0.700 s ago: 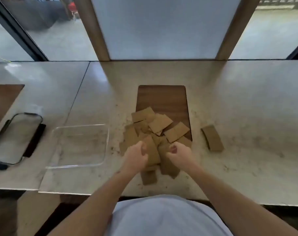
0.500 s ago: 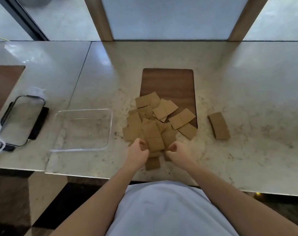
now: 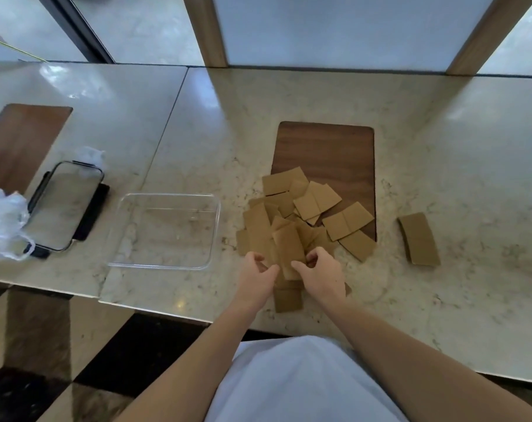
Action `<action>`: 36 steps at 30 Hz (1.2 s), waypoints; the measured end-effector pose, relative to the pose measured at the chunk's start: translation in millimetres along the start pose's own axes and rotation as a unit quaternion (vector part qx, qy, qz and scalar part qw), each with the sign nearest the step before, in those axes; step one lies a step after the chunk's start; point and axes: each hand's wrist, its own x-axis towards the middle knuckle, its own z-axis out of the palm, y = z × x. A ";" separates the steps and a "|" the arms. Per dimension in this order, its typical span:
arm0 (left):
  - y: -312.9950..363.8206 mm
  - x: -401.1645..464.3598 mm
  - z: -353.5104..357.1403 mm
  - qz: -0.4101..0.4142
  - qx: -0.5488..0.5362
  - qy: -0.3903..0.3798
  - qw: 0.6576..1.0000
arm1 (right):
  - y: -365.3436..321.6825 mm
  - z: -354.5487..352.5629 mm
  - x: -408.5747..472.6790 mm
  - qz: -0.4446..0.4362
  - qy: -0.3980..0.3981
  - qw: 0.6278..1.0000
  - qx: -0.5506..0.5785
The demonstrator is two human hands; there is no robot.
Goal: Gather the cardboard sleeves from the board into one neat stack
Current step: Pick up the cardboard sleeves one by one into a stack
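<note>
Several flat brown cardboard sleeves (image 3: 316,202) lie scattered in a loose pile over the near end of a dark wooden board (image 3: 328,147) and onto the marble counter in front of it. One sleeve (image 3: 289,249) lies lengthwise between my hands. My left hand (image 3: 257,274) has its fingers curled at that sleeve's left edge, and my right hand (image 3: 319,272) curls at its right edge, both seeming to pinch it. Another sleeve (image 3: 287,300) pokes out below my hands. A small neat stack of sleeves (image 3: 420,239) lies apart on the counter, right of the board.
A clear plastic container (image 3: 164,231) stands left of the pile. Further left lie its lid (image 3: 62,205), a crumpled plastic bag (image 3: 3,222) and a second wooden board (image 3: 18,141). The counter's front edge (image 3: 179,312) runs just below my hands.
The camera has tilted down and closer. My hands stay at the near end of the pile, now drawn together on either side of one lengthwise sleeve.
</note>
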 end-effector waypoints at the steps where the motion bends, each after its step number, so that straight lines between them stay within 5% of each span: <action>1: 1.3 0.7 -1.2 0.001 -0.014 -0.005 1.000 | -1.6 -2.9 -2.0 -0.001 -0.024 0.999 0.045; 6: 14.2 -2.1 -9.1 -0.032 -0.154 -0.088 0.984 | 7.4 -29.3 -26.6 -0.028 -0.164 0.966 0.196; 9: 18.5 -6.1 -14.3 -0.029 -0.132 -0.142 0.981 | 15.8 -46.7 -39.2 -0.045 -0.239 0.958 0.151; 12: 16.6 -12.7 -17.3 -0.059 -0.160 -0.287 0.942 | 9.4 -49.6 -46.0 -0.072 -0.329 0.934 0.117; 15: 9.2 -16.0 -16.0 -0.085 -0.161 -0.302 0.936 | 3.2 -50.5 -45.3 -0.078 -0.363 0.924 0.098; 17: 7.5 -15.0 -16.3 -0.089 -0.227 -0.289 0.926 | 10.0 -51.3 -40.2 -0.066 -0.291 0.951 0.079; 19: 7.2 -12.4 -19.2 -0.100 -0.312 -0.259 0.909 | 24.4 -52.0 -31.4 -0.021 -0.084 0.993 0.083; 21: 4.4 -9.6 -21.7 -0.114 -0.367 -0.235 0.893 | 35.7 -50.8 -22.9 0.012 0.068 0.997 0.045; 29: 0.2 -18.4 -16.6 -0.155 -0.467 -0.198 0.848 | 53.3 -29.8 -1.3 0.040 0.074 0.990 -0.110; 36: -9.2 -16.9 -24.4 -0.163 -0.455 -0.190 0.855 | 55.6 -28.0 1.1 0.049 0.048 0.996 -0.057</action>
